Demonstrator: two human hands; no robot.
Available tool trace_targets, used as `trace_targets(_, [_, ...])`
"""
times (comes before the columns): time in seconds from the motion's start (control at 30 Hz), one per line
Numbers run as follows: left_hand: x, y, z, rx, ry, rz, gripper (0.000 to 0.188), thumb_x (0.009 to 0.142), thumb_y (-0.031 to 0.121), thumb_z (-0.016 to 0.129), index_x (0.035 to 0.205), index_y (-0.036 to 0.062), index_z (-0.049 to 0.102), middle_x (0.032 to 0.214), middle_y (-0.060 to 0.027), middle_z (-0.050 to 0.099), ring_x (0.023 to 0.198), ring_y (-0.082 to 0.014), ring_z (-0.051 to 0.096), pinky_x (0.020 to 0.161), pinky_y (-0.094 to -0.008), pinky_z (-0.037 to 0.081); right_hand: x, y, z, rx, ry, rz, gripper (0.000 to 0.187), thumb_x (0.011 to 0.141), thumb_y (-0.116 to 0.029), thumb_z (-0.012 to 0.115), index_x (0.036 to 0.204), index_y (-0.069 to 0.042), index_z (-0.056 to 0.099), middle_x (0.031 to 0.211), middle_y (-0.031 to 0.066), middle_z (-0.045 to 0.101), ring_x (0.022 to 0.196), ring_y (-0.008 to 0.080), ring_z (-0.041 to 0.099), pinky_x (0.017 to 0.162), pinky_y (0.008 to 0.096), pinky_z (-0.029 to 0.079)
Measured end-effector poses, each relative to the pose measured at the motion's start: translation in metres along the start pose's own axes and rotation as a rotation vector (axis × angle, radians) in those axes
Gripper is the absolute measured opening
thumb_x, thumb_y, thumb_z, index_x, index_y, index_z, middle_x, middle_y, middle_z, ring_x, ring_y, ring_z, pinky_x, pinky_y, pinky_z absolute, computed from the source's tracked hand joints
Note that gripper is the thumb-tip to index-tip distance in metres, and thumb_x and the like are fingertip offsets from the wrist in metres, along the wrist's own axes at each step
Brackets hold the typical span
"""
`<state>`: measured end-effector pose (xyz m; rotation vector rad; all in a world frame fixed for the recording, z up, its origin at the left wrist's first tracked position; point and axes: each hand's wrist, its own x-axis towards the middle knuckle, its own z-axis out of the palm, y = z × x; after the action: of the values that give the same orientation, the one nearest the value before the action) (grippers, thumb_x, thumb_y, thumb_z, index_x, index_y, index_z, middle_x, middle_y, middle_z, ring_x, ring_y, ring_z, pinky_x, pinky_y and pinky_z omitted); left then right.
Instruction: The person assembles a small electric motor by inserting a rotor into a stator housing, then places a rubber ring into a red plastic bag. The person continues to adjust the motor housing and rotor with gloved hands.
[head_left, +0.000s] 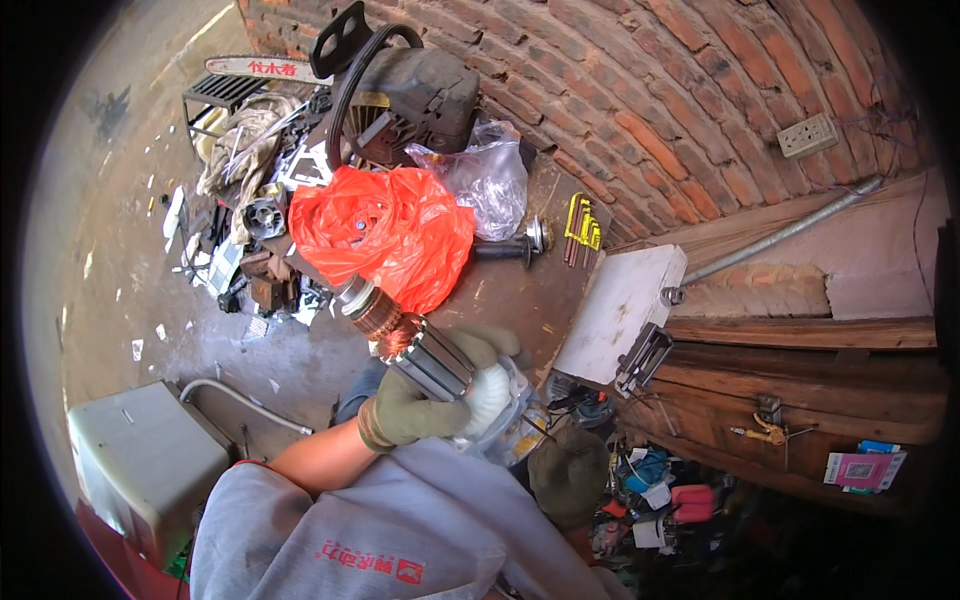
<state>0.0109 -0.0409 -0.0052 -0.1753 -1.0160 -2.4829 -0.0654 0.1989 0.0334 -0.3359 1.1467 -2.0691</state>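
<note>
My left hand [405, 412], in a grey-green work glove, is closed around a motor armature [436, 362]. The armature's copper windings [397, 337] and commutator end point up and left, and a white fan [489, 393] sits at its other end. Crumpled clear plastic [520, 425] lies beside and under the fan, close to my body. My right hand [568, 476], in a darker glove, is lower and to the right next to this plastic. Its fingers are turned away, so whether it grips anything is hidden.
A red plastic bag [375, 230] lies ahead on the bench, near a chainsaw [410, 100] and a clear bag [490, 185]. Mixed parts [265, 285] are piled left. A white box-like block [620, 315] stands right, before a brick wall [650, 110]. A pale machine housing [145, 460] stands lower left.
</note>
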Motion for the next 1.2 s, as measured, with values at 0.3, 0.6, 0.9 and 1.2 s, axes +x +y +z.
trace_targets(0.3, [0.008, 0.008, 0.007, -0.082, -0.022, -0.045, 0.057, 0.082, 0.028, 0.085, 0.127, 0.0029, 0.06, 0.141, -0.02, 0.054, 0.131, -0.0446, 0.054, 0.106, -0.0563, 0.045, 0.001, -0.005, 0.022, 0.08, 0.18, -0.037, 0.031, 0.104, -0.021, 0.058, 0.128, 0.0, 0.06, 0.074, 0.0084, 0.057, 0.05, 0.0154, 0.048, 0.045, 0.0306, 0.041])
trace_targets(0.6, [0.006, 0.001, -0.001, -0.025, -0.042, 0.006, 0.055, 0.082, 0.026, 0.085, 0.124, 0.0009, 0.06, 0.14, -0.0216, 0.055, 0.131, -0.0459, 0.055, 0.106, -0.0565, 0.046, 0.004, -0.005, 0.024, -0.522, 0.058, -0.258, 0.029, 0.105, -0.015, 0.056, 0.129, 0.0, 0.061, 0.087, 0.0108, 0.062, 0.056, 0.0147, 0.052, 0.05, 0.0304, 0.042])
trace_targets(0.9, [0.011, 0.003, -0.007, -0.105, -0.11, 0.032, 0.049, 0.081, 0.023, 0.084, 0.12, 0.0028, 0.063, 0.142, -0.025, 0.053, 0.134, -0.0455, 0.052, 0.111, -0.0577, 0.042, 0.008, -0.015, 0.05, -0.539, 0.115, -0.22, 0.026, 0.1, 0.002, 0.05, 0.121, 0.006, 0.063, 0.068, 0.0113, 0.062, 0.057, 0.0137, 0.056, 0.051, 0.0299, 0.046])
trace_targets(1.2, [0.056, 0.041, 0.003, 0.051, -0.285, 0.088, 0.04, 0.081, 0.018, 0.078, 0.114, 0.0018, 0.063, 0.135, -0.0291, 0.055, 0.128, -0.044, 0.056, 0.107, -0.0533, 0.045, 0.015, -0.007, 0.046, -0.086, 0.313, 0.003, 0.03, 0.102, -0.011, 0.06, 0.131, -0.002, 0.061, 0.072, 0.0075, 0.062, 0.051, 0.0145, 0.053, 0.045, 0.0309, 0.046])
